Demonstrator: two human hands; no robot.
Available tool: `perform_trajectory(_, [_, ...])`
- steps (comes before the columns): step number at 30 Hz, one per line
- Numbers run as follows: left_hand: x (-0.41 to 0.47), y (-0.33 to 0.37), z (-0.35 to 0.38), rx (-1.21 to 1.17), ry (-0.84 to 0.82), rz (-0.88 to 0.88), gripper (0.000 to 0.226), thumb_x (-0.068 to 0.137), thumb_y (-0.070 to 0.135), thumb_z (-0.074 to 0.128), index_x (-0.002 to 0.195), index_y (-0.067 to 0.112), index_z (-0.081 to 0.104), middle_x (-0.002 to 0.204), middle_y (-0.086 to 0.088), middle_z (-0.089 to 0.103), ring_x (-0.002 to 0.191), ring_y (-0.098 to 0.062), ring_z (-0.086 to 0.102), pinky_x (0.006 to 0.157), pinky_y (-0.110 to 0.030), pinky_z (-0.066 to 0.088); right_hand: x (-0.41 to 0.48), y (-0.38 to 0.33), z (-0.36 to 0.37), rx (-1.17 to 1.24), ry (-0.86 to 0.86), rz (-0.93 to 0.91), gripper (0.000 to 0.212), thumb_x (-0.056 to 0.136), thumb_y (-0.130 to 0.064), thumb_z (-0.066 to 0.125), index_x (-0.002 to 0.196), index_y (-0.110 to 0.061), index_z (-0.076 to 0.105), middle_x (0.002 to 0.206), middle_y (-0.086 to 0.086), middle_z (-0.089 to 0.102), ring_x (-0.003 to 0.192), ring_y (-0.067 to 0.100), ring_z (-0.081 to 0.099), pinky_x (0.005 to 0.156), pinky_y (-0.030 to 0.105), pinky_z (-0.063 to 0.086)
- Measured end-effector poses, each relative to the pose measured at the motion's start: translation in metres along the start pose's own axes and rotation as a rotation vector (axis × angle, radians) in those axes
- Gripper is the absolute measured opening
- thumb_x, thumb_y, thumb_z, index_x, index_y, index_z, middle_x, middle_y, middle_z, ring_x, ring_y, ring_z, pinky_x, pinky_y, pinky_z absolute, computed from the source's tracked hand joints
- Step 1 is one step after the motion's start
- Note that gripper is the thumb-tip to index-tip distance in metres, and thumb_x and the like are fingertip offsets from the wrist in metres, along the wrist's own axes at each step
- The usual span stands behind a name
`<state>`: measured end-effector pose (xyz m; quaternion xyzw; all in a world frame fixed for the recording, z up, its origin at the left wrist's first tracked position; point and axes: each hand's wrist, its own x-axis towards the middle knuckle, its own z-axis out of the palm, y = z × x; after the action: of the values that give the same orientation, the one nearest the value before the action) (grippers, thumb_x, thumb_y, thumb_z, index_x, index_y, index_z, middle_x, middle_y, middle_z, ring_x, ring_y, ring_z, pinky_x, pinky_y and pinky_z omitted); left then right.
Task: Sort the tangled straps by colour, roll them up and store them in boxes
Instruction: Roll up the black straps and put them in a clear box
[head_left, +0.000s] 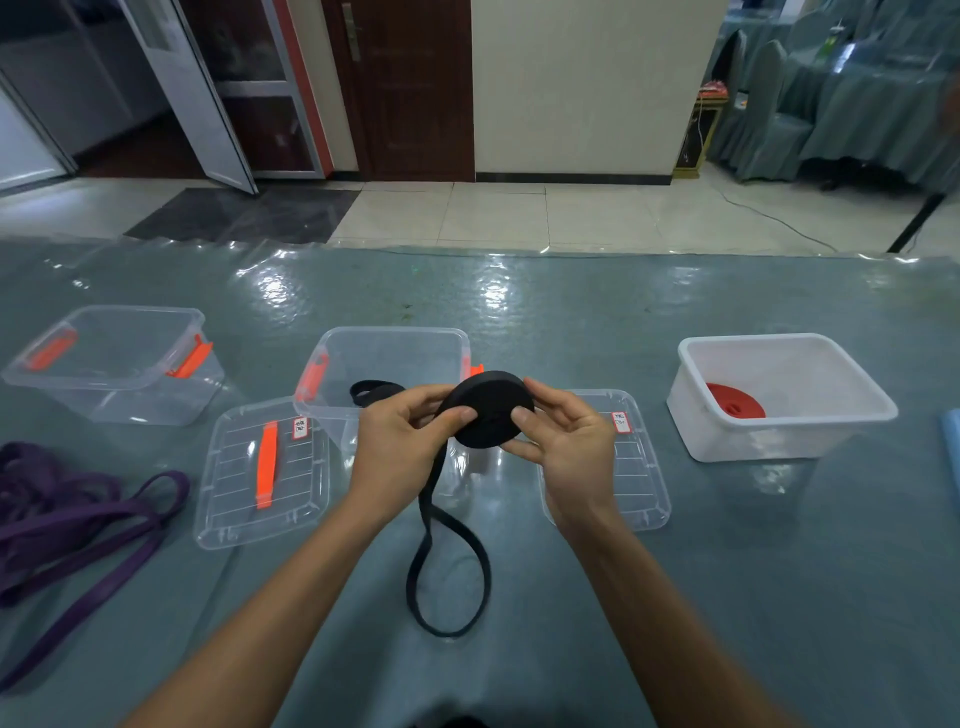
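View: one wide-angle head camera, worn by the person.
Position: above the near edge of the worktop, about its middle.
Facing: forward and down across the worktop, to its far edge and the tiled floor beyond it.
Nearness: close; left hand and right hand sit mid-frame, over the worktop's near half.

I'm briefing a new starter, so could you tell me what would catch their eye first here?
A half-wound black roll held up at the centre, its loose tail looping down onto the table. To the left lies a tangled heap of purple straps; on the right, a red roll sits in a white box.
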<state>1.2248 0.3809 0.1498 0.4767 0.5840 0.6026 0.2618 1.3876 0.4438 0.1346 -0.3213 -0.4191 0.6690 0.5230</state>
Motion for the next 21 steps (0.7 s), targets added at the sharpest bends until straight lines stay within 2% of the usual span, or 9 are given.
perform_trajectory(6, [0.004, -0.002, -0.006, -0.015, -0.051, -0.016, 0.018, 0.084, 0.010, 0.080, 0.096, 0.023, 0.078, 0.091, 0.005, 0.079, 0.088, -0.013, 0.076, 0.078, -0.018, 0.056, 0.000, 0.000, -0.001, -0.063, -0.029, -0.024, 0.032, 0.087, 0.007, 0.068, 0.111, -0.014, 0.072, 0.106, 0.009, 0.076, 0.102, 0.027, 0.073, 0.076, 0.040, 0.063])
perform_trajectory(12, [0.003, -0.010, -0.005, -0.019, -0.118, -0.067, 0.020, 0.085, 0.009, 0.078, 0.104, 0.016, 0.078, 0.097, 0.002, 0.079, 0.095, -0.015, 0.076, 0.086, -0.023, 0.058, 0.002, 0.001, -0.003, -0.002, 0.009, 0.020, 0.029, 0.088, 0.006, 0.068, 0.112, -0.009, 0.070, 0.107, 0.012, 0.076, 0.102, 0.030, 0.073, 0.079, 0.047, 0.062])
perform_trajectory(14, [0.004, -0.012, -0.007, 0.017, -0.128, -0.061, 0.019, 0.085, 0.008, 0.078, 0.101, 0.017, 0.078, 0.095, 0.003, 0.079, 0.092, -0.014, 0.076, 0.084, -0.022, 0.058, 0.001, 0.002, -0.004, -0.057, -0.001, 0.016, 0.029, 0.089, 0.004, 0.068, 0.113, -0.012, 0.069, 0.107, 0.008, 0.076, 0.102, 0.027, 0.073, 0.081, 0.047, 0.062])
perform_trajectory(16, [0.006, -0.012, -0.011, 0.090, -0.155, -0.038, 0.020, 0.085, 0.008, 0.078, 0.100, 0.021, 0.078, 0.091, 0.007, 0.079, 0.088, -0.011, 0.076, 0.079, -0.018, 0.057, 0.000, 0.000, -0.005, -0.301, -0.042, -0.101, 0.032, 0.089, -0.002, 0.069, 0.113, -0.023, 0.068, 0.110, -0.004, 0.074, 0.105, 0.016, 0.071, 0.085, 0.037, 0.061])
perform_trajectory(18, [0.009, -0.012, -0.017, 0.237, -0.220, 0.022, 0.021, 0.084, 0.010, 0.079, 0.098, 0.026, 0.078, 0.087, 0.014, 0.077, 0.083, -0.006, 0.075, 0.076, -0.015, 0.054, 0.000, -0.005, -0.008, -0.611, -0.137, -0.289, 0.041, 0.089, -0.007, 0.070, 0.121, -0.031, 0.064, 0.117, -0.016, 0.069, 0.114, 0.005, 0.064, 0.089, 0.024, 0.057])
perform_trajectory(19, [0.011, -0.011, -0.019, 0.326, -0.264, 0.061, 0.021, 0.084, 0.013, 0.079, 0.096, 0.029, 0.077, 0.084, 0.017, 0.076, 0.081, -0.004, 0.073, 0.074, -0.013, 0.053, 0.002, -0.008, -0.010, -0.739, -0.204, -0.369, 0.045, 0.089, -0.009, 0.070, 0.127, -0.030, 0.062, 0.122, -0.017, 0.066, 0.117, 0.004, 0.061, 0.092, 0.023, 0.055])
perform_trajectory(21, [0.013, -0.008, -0.021, 0.465, -0.334, 0.128, 0.021, 0.083, 0.016, 0.079, 0.092, 0.035, 0.076, 0.077, 0.023, 0.072, 0.075, -0.002, 0.070, 0.068, -0.009, 0.047, 0.007, -0.012, -0.012, -0.931, -0.337, -0.476, 0.041, 0.090, -0.007, 0.069, 0.128, -0.022, 0.065, 0.123, -0.010, 0.067, 0.113, 0.003, 0.060, 0.095, 0.025, 0.052])
